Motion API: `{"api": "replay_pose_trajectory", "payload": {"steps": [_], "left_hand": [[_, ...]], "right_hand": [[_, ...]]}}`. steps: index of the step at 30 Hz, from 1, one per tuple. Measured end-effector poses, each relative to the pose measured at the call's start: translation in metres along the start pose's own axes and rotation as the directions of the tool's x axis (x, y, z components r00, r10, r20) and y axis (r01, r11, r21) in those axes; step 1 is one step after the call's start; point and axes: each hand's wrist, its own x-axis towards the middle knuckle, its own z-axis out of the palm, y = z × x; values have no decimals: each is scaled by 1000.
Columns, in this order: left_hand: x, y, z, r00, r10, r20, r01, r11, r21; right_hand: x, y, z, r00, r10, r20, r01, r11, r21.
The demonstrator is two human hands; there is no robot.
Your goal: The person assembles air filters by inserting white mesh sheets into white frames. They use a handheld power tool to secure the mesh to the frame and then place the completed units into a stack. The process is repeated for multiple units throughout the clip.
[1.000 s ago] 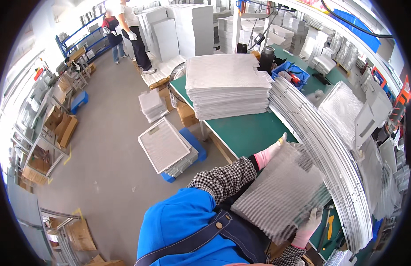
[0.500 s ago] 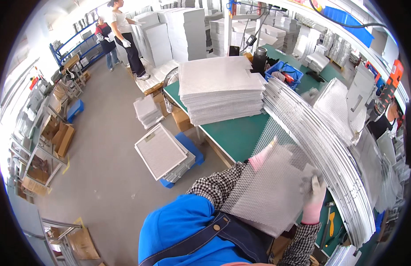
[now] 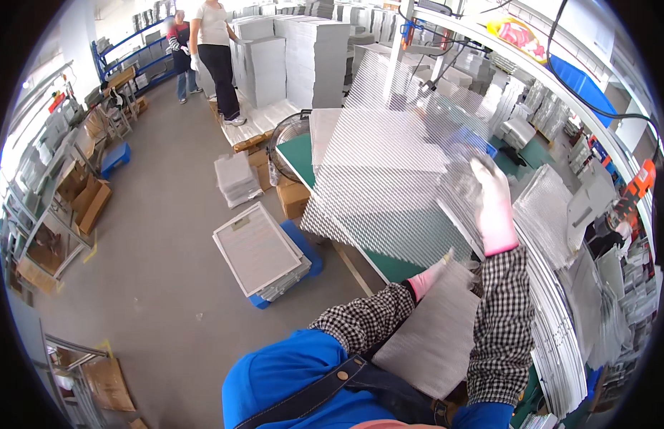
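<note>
Both my hands wear white gloves with pink cuffs. My right hand point(image 3: 495, 204) is raised over the bench, its fingers closed on the right edge of a see-through metal mesh sheet point(image 3: 353, 207). That sheet is tilted and slightly blurred, in front of a stack of mesh sheets point(image 3: 323, 132) on the green bench point(image 3: 393, 268). Lower down, my left hand point(image 3: 431, 277) is closed at the upper edge of another mesh sheet point(image 3: 432, 343), which slopes down to my lap; its fingers are partly hidden. Long silvery metal strips point(image 3: 557, 336) lie to the right of my right forearm.
Framed mesh panels point(image 3: 260, 250) are piled on a blue stool point(image 3: 314, 261) left of the bench. A floor fan point(image 3: 278, 143) and a cardboard box point(image 3: 292, 196) stand by its corner. An orange-handled tool point(image 3: 638, 187) hangs at right. Two people point(image 3: 217, 57) stand far left.
My right hand has risen from near my lap to above the bench, carrying a mesh sheet away from me. The other sheet stays by my lap at my left hand.
</note>
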Motion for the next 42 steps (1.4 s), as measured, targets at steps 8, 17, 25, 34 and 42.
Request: {"api": "replay_pose_trajectory", "payload": {"steps": [8,17,25,34,42], "left_hand": [[2,-13,-4,998,-7,-62,27,948,318],[-7,-17,-3,993,47,-113,22,841,541],[-10,-23,-1,992,62,-108,15,803,596],[-5,-26,-2,990,61,-131,37,769,638],[13,-28,7,987,81,-142,38,733,680]], "right_hand": [[64,18,32,1000,-4,-20,2,995,-100],[88,15,36,1000,4,1,-4,997,72],[105,15,56,996,22,89,-40,976,216],[139,30,93,988,34,154,-81,948,307],[166,50,122,998,43,53,-54,969,242]]}}
